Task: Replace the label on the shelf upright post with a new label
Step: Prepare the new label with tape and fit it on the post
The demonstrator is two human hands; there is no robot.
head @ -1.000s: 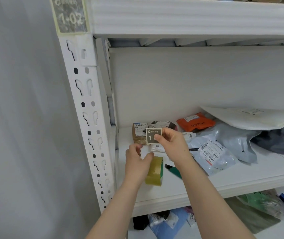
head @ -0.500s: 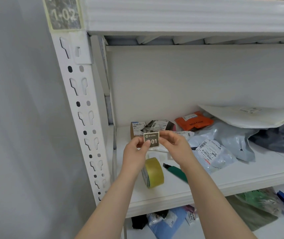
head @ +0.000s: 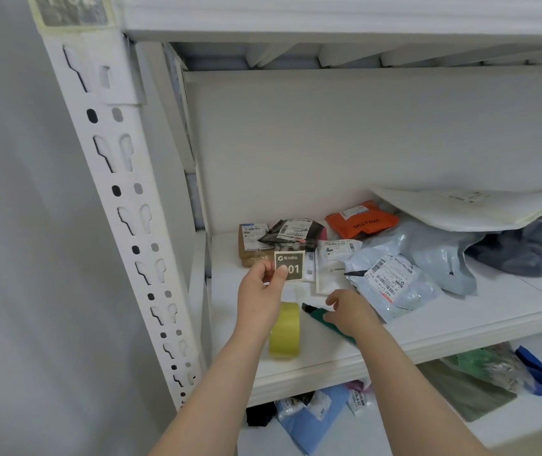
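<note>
A brown cardboard box stands at the back left corner of the shelf, with a dark pouch leaning on it. An orange pouch printed MISTINE lies along the back edge. In front of it lies a flat white packet, and just beside that a grey mailer with a barcode slip reaches toward the front edge. A pale grey bag and a dark bag lie toward the right edge under a white envelope. Below the shelf are a blue bag and an olive bag.
</note>
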